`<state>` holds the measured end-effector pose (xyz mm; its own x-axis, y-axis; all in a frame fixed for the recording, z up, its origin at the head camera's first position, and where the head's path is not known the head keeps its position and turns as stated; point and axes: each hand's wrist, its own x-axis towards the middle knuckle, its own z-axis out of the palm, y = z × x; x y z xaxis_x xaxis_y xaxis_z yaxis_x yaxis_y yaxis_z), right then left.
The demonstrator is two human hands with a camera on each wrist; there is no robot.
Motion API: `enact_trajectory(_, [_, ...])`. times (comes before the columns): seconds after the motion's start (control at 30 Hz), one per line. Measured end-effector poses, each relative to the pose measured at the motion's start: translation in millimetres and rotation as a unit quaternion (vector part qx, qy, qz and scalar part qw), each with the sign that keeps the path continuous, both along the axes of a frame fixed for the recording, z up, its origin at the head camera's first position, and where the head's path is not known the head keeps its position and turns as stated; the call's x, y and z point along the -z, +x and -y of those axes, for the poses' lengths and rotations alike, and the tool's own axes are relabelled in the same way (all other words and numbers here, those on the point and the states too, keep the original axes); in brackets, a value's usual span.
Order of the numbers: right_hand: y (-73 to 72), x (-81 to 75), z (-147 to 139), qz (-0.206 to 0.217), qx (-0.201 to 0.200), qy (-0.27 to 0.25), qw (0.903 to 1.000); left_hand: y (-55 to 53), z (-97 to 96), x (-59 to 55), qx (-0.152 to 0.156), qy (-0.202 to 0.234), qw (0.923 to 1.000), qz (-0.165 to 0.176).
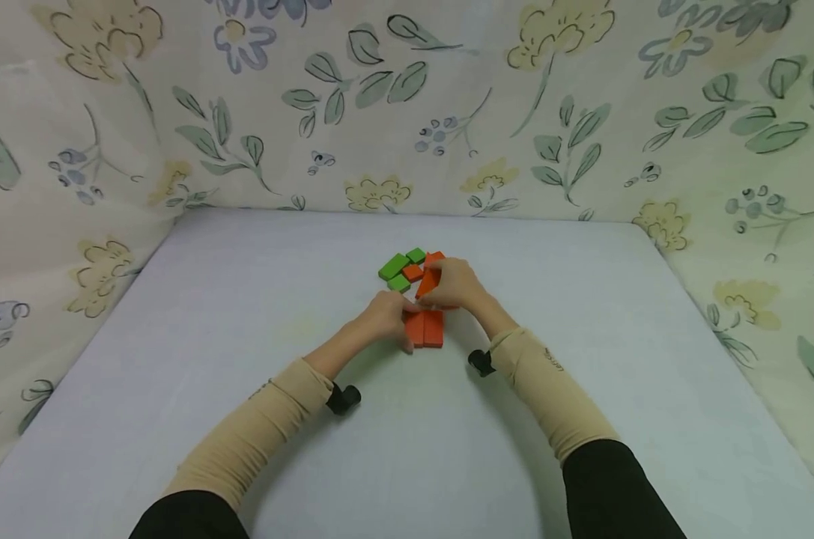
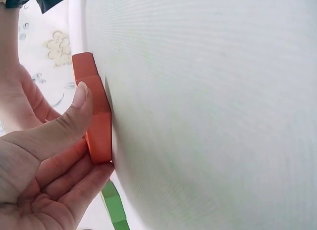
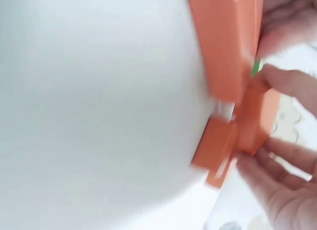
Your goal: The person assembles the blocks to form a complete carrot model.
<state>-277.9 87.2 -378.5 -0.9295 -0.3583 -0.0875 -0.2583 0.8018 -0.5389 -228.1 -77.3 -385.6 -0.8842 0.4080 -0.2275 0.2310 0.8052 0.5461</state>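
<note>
Two orange blocks (image 1: 433, 329) lie side by side, nearest the person. My left hand (image 1: 382, 314) holds them at their left side; in the left wrist view its thumb (image 2: 74, 118) lies on the orange face (image 2: 99, 133) while the fingers bend behind and along the end. Just beyond, my right hand (image 1: 455, 283) pinches a slanted orange block (image 1: 428, 283) between thumb and fingers. The right wrist view shows this block (image 3: 255, 118) tilted, beside another orange piece (image 3: 215, 143). The right fingers partly hide the pieces around them.
Several green blocks (image 1: 395, 266) and a small orange block (image 1: 412, 272) lie together at the far left of the group. Everything rests on a white table (image 1: 278, 299). A floral cloth (image 1: 407, 165) hangs behind the table's far edge.
</note>
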Motion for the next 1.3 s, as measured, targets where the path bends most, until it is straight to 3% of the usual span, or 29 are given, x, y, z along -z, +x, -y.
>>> enact_trajectory(0.13, [2.7,-2.6,-17,0.006,-0.005,-0.023,0.9997,0.2,-0.9,-0.3,0.001,-0.001,1.0000,0.001])
enact_trajectory(0.4, [18.5,-10.2,-43,-0.009,-0.010,-0.014,0.9998,-0.9,-2.5,0.4,0.000,0.000,1.0000,0.008])
enact_trajectory(0.57, [30.4,-8.1,-52,0.005,-0.036,-0.006,0.9993,-1.3,-2.4,2.2,0.005,-0.004,1.0000,0.006])
enact_trajectory(1.0, [52.8,-0.6,-42,0.016,-0.106,0.033,0.9937,6.0,4.4,3.4,-0.004,-0.004,1.0000,-0.007])
enact_trajectory(1.3, [51.0,1.8,-45,0.025,-0.098,0.061,0.9930,2.3,-4.6,0.3,0.002,0.000,1.0000,-0.003])
